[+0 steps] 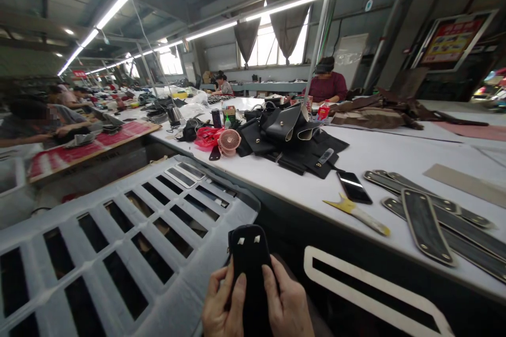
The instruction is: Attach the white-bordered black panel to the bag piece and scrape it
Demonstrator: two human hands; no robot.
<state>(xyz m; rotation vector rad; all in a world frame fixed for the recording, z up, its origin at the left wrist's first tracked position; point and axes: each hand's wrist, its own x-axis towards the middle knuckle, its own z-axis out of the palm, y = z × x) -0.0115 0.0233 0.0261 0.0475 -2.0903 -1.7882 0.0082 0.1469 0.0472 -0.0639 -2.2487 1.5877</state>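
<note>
Black piece: a long, round-topped black piece (pixel 255 268) with two pale tabs (pixel 249 240) near its top end, held upright off the worktop (pixel 387 148), in front of its near edge; the lower end runs out of view.
Left grip: the left hand (pixel 225 300) is closed on the piece's left edge, thumb flat on the face, fingers wrapped round the side, their tips partly hidden.
Right grip: the right hand (pixel 288 297) pinches the opposite edge likewise, thumb on the face; the piece lies between the two.
Step in hand: seemingly steadying or inspecting the piece, tabs facing up.
Next move: would likely call for even hold on both edges, tabs left uncovered.
Slotted tray: the white slotted tray (pixel 174 289) has its right edge just beside the left grip.
Pale frame: a pale slotted frame (pixel 336 289) sits right of the right grip, below the worktop's near edge.
Worktop edge: a yellow-handled tool (pixel 358 213) and a phone (pixel 354 187) lie near it.
</note>
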